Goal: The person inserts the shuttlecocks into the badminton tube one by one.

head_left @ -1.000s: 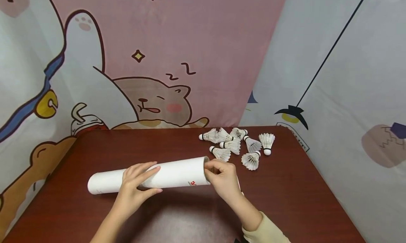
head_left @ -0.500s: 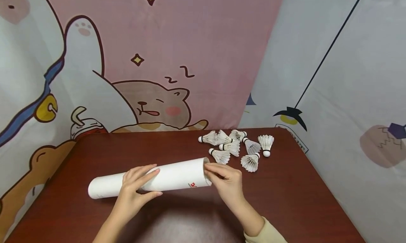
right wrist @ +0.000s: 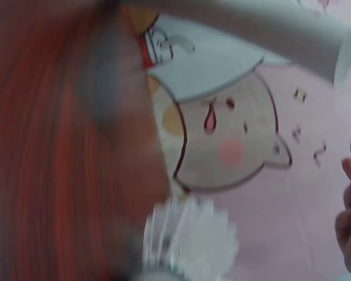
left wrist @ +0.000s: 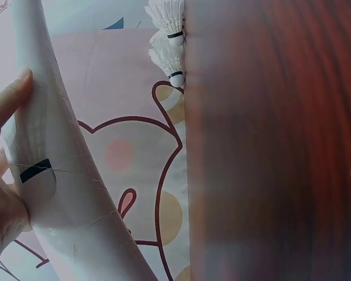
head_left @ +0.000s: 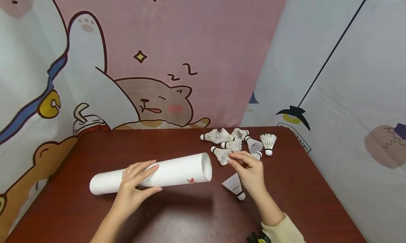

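Observation:
My left hand (head_left: 131,186) grips a long white tube (head_left: 180,170) around its middle, thumb below and fingers over the top. Its open mouth faces right, and the tube lies slanted with that end raised. In the left wrist view a shuttlecock image with a black band shows on the tube's side (left wrist: 41,193). To the right of the mouth, my right hand (head_left: 252,172) hovers with loosely bent fingers and nothing between them, as the right wrist view also shows. Just below it on the table lies a shuttlecock (head_left: 234,184), cork toward the lower right.
Several white shuttlecocks (head_left: 233,145) lie grouped at the back right of the dark red table (head_left: 295,200); one (head_left: 268,143) lies a little apart. A cartoon-printed cloth (head_left: 219,59) hangs behind the table's back edge. A small black object (head_left: 258,237) shows beside the right sleeve.
My right hand has drawn back from the tube's mouth to the right, uncovering the opening and the shuttlecock below the hand. My left hand keeps its hold on the tube.

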A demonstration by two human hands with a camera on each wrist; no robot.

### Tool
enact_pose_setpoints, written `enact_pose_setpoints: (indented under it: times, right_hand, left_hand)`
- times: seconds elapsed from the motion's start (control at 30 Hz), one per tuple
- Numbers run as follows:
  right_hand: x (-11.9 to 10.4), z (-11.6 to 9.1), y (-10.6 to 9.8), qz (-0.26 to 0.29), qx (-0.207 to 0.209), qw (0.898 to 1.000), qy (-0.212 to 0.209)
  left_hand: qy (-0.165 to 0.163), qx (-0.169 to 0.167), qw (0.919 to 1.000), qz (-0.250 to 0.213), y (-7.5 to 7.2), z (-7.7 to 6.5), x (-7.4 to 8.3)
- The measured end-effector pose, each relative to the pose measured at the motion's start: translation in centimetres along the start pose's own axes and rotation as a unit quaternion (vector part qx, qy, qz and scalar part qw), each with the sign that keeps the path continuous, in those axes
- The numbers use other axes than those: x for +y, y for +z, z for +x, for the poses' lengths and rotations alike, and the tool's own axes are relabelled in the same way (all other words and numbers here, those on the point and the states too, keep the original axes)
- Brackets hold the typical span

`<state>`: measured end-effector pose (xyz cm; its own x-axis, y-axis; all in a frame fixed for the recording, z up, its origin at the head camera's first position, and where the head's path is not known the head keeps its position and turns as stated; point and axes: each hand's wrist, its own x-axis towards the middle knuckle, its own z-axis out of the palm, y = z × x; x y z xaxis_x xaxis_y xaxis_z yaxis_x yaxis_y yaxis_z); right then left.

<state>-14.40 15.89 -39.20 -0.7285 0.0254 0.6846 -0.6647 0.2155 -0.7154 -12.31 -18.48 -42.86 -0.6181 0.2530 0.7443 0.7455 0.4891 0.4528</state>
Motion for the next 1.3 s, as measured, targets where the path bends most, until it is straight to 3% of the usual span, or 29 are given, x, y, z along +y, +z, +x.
enact_pose_setpoints:
  times: [0.27,0.57,0.77,0.97,1.1,1.3]
  right_hand:
    - [3.8,0.1,-3.4,-0.028,-0.135,0.99,0.033]
    - [8.0,-1.0,-5.3,-0.015,-0.255,0.964,0.071]
    - [9.3,-1.3,-6.0,0.003,-0.311,0.945,0.1]
    - [9.5,-1.2,-6.3,0.019,-0.346,0.934,0.093]
    - [9.8,-1.3,-6.4,0.018,-0.344,0.935,0.083]
    - [12.1,-2.2,-7.3,-0.006,-0.332,0.94,0.081]
  left_hand:
    - [0.001,0.004,1.0,-0.004,0.0,0.2,0.2]
    - [-0.013,-0.005,0.9999,-0.003,-0.2,0.2,0.4]
    - [-0.019,-0.008,0.9998,-0.001,-0.2,0.2,0.3]
    - [-0.019,-0.006,0.9998,-0.002,-0.2,0.1,0.3]
    - [-0.019,-0.005,0.9998,-0.002,-0.3,0.1,0.3]
    - [-0.018,-0.006,0.9998,0.001,-0.4,0.1,0.2]
